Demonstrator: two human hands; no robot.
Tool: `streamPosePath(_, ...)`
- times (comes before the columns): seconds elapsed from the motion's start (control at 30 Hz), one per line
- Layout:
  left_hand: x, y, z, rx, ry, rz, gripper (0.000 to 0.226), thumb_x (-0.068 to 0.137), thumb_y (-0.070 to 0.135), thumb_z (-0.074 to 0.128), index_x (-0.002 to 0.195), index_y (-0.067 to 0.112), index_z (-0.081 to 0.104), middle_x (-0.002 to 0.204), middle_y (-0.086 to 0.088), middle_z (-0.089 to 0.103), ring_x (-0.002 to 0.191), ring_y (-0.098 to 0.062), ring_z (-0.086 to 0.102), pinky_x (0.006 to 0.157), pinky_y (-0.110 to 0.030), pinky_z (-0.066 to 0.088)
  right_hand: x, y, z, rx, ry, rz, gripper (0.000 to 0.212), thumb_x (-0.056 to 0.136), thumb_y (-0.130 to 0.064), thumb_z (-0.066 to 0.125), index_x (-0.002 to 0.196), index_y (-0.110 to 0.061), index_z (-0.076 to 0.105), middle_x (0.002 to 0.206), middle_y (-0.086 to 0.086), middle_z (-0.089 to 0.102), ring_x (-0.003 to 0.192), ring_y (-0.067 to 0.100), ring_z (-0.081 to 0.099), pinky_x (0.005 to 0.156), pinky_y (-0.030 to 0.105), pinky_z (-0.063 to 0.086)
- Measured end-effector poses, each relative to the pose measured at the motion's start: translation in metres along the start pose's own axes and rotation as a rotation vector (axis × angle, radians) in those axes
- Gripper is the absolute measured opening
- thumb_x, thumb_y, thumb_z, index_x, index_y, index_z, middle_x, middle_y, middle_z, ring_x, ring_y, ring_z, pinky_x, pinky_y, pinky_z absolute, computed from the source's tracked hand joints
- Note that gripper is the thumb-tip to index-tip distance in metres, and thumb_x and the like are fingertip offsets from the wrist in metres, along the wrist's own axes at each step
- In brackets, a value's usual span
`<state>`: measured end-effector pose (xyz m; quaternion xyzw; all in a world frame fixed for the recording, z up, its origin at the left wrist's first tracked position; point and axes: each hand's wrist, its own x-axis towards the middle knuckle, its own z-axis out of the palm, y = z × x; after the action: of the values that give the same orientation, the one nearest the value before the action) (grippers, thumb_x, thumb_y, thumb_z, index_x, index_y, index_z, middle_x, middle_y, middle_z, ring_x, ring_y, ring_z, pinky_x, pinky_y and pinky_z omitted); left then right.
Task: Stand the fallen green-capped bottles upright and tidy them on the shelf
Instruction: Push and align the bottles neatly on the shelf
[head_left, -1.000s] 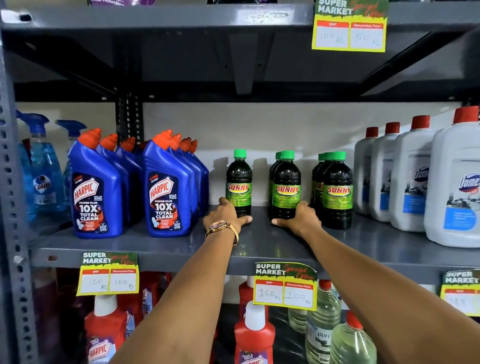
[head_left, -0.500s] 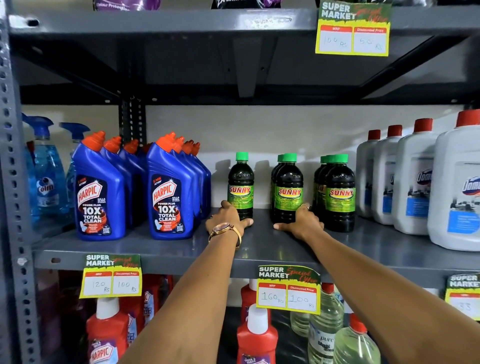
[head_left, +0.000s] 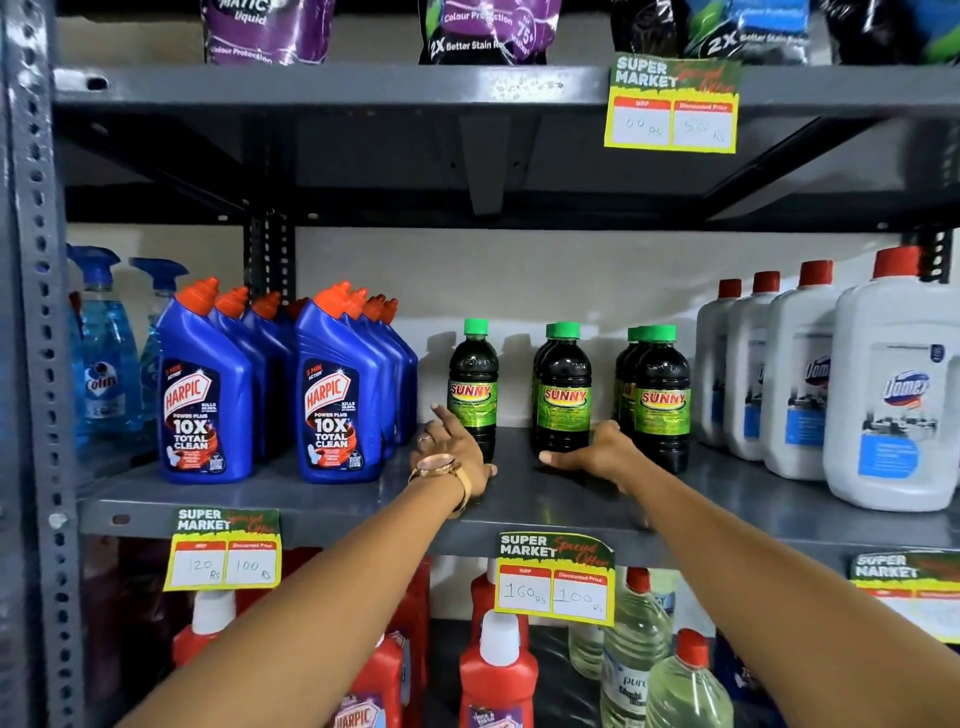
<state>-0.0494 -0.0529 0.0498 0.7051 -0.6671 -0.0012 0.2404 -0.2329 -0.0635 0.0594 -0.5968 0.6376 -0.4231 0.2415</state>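
Several dark green-capped Sunny bottles stand upright on the grey middle shelf (head_left: 519, 512). A single bottle (head_left: 472, 382) is on the left, a pair (head_left: 564, 392) stands in the middle, and a row of three (head_left: 662, 397) is on the right. My left hand (head_left: 449, 457), with a watch on its wrist, rests on the shelf at the single bottle's base, fingers apart and index finger raised. At the foot of the middle pair lies my right hand (head_left: 597, 452), thumb stretched to the left. Neither hand wraps around a bottle.
Blue Harpic bottles (head_left: 332, 395) and Colin sprays (head_left: 104, 358) fill the shelf's left side. White red-capped Domex jugs (head_left: 883, 395) stand on the right. Purple pouches (head_left: 483, 31) sit on the shelf above. Red and clear bottles are below, and price tags (head_left: 553, 579) hang on the shelf edges.
My left hand's fingers have lifted and spread by the single bottle. The right hand has stayed at the middle pair's base. The view has tilted slightly upward.
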Motion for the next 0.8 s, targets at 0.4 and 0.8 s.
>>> streamPosePath(0.4, -0.034, 0.088, 0.021, -0.009, -0.34, 0.579, 0.049, 0.096, 0.047, 0.043, 0.125, 0.008, 0.051, 0.124, -0.022, 0.051, 0.115, -0.037, 0.05, 0.097, -0.039, 0.041, 0.029, 0.042, -0.075, 0.002, 0.259, 0.142, 0.141, 0.034, -0.053, 0.093, 0.147, 0.001, 0.027, 0.146, 0.021, 0.045, 0.136, 0.033, 0.043, 0.113, 0.043, 0.036)
streamPosePath(0.8, -0.029, 0.093, 0.035, 0.026, -0.382, 0.484, 0.06, 0.093, 0.061, 0.03, 0.142, 0.026, 0.034, 0.153, -0.004, 0.031, 0.135, -0.03, 0.033, 0.103, -0.04, 0.031, 0.027, 0.058, -0.061, -0.23, 0.35, -0.02, 0.085, 0.067, -0.039, 0.084, 0.13, 0.0, 0.042, 0.132, 0.022, 0.053, 0.125, 0.037, 0.051, 0.102, 0.042, 0.043)
